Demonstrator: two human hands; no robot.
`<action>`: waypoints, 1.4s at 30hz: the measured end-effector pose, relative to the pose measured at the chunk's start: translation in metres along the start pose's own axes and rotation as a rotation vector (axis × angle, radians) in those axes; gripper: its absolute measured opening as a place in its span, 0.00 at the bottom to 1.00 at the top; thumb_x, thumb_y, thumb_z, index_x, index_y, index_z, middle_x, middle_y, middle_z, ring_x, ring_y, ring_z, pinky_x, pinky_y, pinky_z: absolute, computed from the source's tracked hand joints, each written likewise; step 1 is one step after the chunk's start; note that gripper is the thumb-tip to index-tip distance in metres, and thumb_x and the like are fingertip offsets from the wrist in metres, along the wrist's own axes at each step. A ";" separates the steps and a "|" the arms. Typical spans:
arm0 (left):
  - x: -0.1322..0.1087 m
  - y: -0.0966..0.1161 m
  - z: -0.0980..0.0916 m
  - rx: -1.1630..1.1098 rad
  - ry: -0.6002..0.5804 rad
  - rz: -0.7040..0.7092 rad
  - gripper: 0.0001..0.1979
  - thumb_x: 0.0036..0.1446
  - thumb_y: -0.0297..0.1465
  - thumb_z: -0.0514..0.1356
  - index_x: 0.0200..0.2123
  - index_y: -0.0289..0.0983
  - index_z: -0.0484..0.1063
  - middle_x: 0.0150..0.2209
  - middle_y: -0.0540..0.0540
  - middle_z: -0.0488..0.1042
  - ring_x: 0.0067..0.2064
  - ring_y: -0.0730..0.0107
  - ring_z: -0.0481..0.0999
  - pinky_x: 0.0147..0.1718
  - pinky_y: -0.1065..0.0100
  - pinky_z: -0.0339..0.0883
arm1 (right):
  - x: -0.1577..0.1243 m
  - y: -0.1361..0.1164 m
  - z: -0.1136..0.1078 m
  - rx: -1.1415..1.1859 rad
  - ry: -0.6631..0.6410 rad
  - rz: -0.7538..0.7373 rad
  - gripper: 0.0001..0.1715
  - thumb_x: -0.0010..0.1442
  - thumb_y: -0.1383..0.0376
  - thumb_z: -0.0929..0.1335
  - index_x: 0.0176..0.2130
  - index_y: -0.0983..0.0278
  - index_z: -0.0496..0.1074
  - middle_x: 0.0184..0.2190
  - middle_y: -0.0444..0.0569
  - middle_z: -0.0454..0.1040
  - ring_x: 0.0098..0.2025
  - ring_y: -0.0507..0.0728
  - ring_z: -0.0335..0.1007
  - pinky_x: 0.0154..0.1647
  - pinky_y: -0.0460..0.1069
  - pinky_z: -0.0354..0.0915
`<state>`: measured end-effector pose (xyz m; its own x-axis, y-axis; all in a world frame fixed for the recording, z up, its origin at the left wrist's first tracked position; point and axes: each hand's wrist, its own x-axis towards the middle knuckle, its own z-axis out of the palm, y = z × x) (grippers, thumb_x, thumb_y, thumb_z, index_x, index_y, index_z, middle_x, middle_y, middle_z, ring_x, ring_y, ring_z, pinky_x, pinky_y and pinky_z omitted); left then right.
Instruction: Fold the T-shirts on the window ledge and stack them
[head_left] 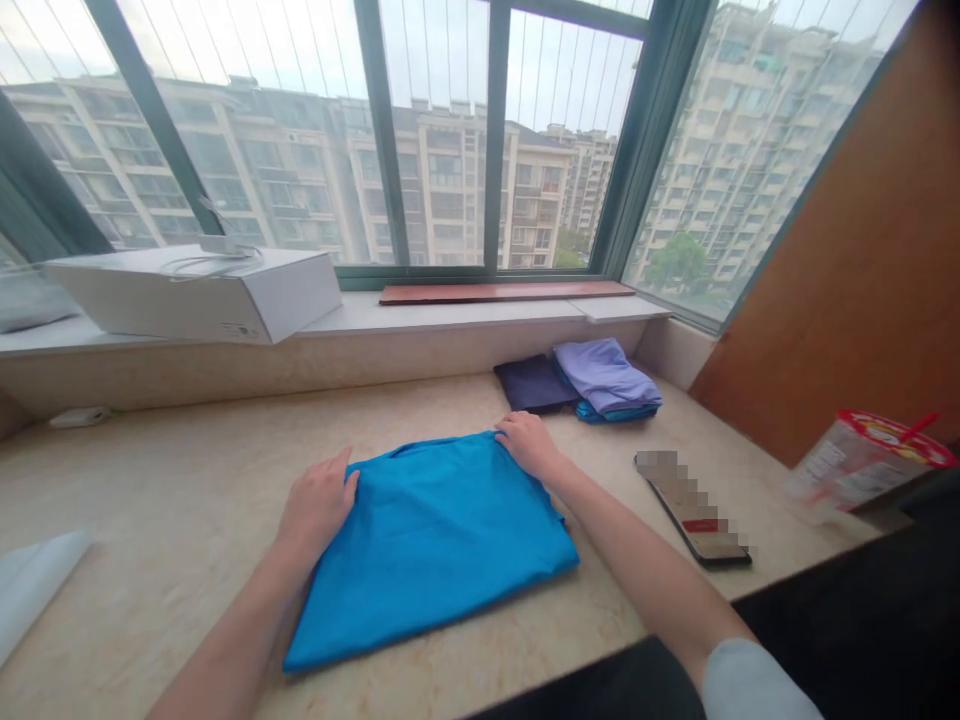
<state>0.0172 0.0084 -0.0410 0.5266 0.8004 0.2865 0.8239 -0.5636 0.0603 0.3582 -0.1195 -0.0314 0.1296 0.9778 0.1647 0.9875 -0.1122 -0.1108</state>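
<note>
A bright blue folded cloth (442, 540) lies flat on the stone-patterned surface in front of me, its far edge slightly rumpled. At its far left corner is my left hand (316, 498), thumb on the cloth and apart from the outstretched fingers. My right hand (531, 443) has its fingers bent over the far right corner, closed on the fabric; its thumb is mostly hidden. Just beyond the right hand lie a dark folded cloth (536, 384) and a lavender folded cloth (606, 372), the latter stacked on more blue fabric.
A phone (697, 520) lies right of my right forearm, with a clear plastic cup (862, 465) with red lid and straw farther right. On the window ledge rest a white box (225, 295) and a reddish board (510, 292). A white item (37, 575) lies at far left.
</note>
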 end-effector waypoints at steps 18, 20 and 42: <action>0.029 0.008 0.019 -0.258 0.163 0.314 0.23 0.66 0.36 0.47 0.56 0.33 0.72 0.60 0.33 0.71 0.61 0.47 0.70 0.62 0.47 0.62 | -0.019 -0.024 -0.017 -0.034 0.126 0.048 0.17 0.71 0.62 0.62 0.54 0.64 0.74 0.60 0.59 0.69 0.58 0.63 0.65 0.58 0.56 0.60; 0.024 0.008 0.021 -0.299 0.056 0.448 0.23 0.67 0.35 0.47 0.58 0.37 0.72 0.63 0.38 0.70 0.65 0.52 0.67 0.66 0.49 0.57 | -0.038 -0.045 -0.016 0.072 0.061 -0.075 0.22 0.72 0.54 0.61 0.56 0.62 0.74 0.58 0.56 0.72 0.57 0.62 0.68 0.58 0.55 0.62; -0.184 0.066 -0.051 0.037 0.066 0.410 0.29 0.64 0.45 0.59 0.63 0.37 0.68 0.63 0.39 0.70 0.60 0.49 0.73 0.54 0.54 0.74 | -0.146 -0.070 -0.033 0.308 -0.309 -0.499 0.36 0.69 0.44 0.61 0.70 0.53 0.57 0.71 0.49 0.53 0.72 0.65 0.50 0.71 0.64 0.54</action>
<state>-0.0359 -0.1865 -0.0405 0.7990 0.4957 0.3404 0.5563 -0.8242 -0.1058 0.2735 -0.2605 -0.0159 -0.4136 0.9104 -0.0149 0.8455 0.3779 -0.3771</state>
